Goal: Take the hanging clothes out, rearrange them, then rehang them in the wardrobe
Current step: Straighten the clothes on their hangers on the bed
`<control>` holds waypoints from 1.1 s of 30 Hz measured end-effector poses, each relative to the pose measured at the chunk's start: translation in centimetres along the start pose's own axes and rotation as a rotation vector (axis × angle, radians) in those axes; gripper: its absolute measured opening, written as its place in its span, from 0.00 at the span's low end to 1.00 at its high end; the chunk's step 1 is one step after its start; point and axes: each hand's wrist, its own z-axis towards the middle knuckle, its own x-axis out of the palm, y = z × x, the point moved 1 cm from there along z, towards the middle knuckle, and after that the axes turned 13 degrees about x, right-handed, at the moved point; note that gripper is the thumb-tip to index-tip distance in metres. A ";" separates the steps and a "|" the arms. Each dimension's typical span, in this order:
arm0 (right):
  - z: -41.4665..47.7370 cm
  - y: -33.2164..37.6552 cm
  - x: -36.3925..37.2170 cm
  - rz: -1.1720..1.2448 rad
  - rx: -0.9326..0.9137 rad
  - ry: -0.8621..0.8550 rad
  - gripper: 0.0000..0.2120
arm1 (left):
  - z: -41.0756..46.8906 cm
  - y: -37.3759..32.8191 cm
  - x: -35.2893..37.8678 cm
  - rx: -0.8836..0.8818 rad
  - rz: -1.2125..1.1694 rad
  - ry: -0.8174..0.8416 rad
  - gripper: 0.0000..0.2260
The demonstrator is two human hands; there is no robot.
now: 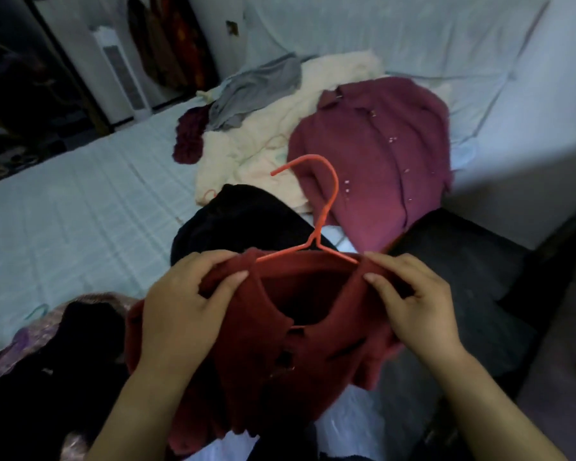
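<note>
**Bed with clothes spread over it**

The bed point(80, 211) has a pale sheet with a checked pattern. Toward its far side lies a cream garment point(256, 151). A grey garment point(256, 91) rests on its far edge, and a plum shirt point(373, 154) overlaps its right side. A dark maroon bundle point(188, 138) touches it on the left. A black garment point(246, 217) lies nearer, and a dark pile point(47, 377) lies at the near left.

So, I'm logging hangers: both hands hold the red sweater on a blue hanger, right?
No: the hanger is orange-red, not blue; the head view shows it. The left hand and right hand do hold the red sweater on it.
</note>
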 end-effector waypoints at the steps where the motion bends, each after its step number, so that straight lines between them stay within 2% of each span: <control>1: 0.6 -0.5 -1.2 -0.016 0.000 -0.038 0.12 | 0.9 -0.6 1.2 0.011 -0.039 0.011 0.06; 11: 11.6 -5.6 -7.2 -0.204 -0.067 -0.241 0.10 | 11.3 -1.8 11.7 0.101 -0.276 0.101 0.08; 14: 17.7 -7.7 -7.5 -0.252 -0.096 -0.258 0.11 | 16.6 -0.8 15.3 0.129 -0.281 0.120 0.09; 20: 32.7 -9.0 -6.9 -0.341 -0.191 -0.265 0.12 | 29.4 1.2 19.6 0.211 -0.210 0.055 0.08; 23: 36.6 -10.4 -6.2 -0.375 -0.203 -0.297 0.11 | 34.2 2.8 21.5 0.229 -0.245 0.047 0.08; 28: 40.7 -14.6 -5.3 -0.355 -0.123 -0.249 0.12 | 39.2 5.2 26.0 0.250 -0.299 0.151 0.07; 33: 51.6 -16.6 -5.9 -0.378 -0.136 -0.327 0.11 | 47.7 4.9 30.1 0.196 -0.292 0.003 0.06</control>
